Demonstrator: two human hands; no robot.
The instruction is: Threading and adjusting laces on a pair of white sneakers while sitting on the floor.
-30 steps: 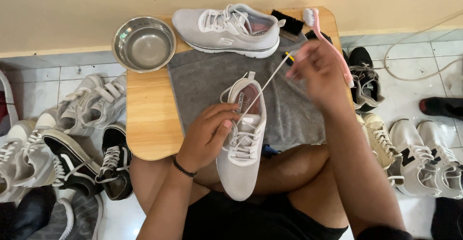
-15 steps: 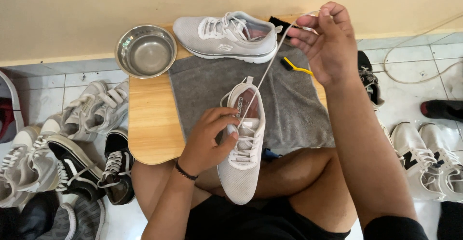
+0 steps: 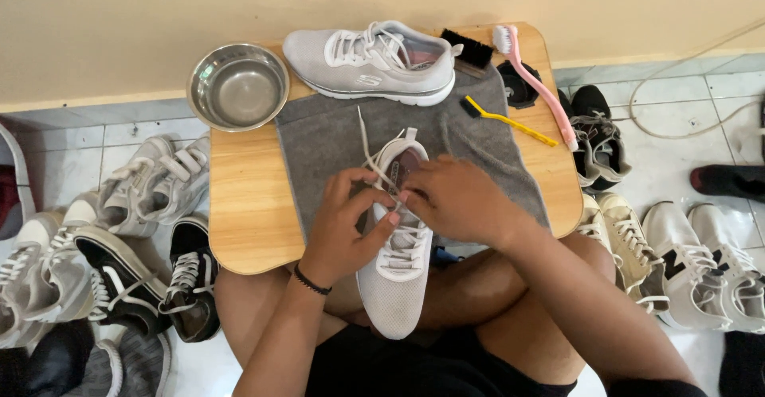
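Both hands [image 3: 398, 210] meet over the grey shoe's [image 3: 396, 281] laces.

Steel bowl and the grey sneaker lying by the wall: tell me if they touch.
Apart. The head view shows bare wooden tabletop between the round steel bowl and the grey sneaker's toe.

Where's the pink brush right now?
The pink brush lies at the small table's far right edge, beside the yellow brush and grey towel.

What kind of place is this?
Probably a home shoe-cleaning spot on a tiled floor: many sneakers lie around a low wooden table with brushes, a metal bowl and a grey towel.
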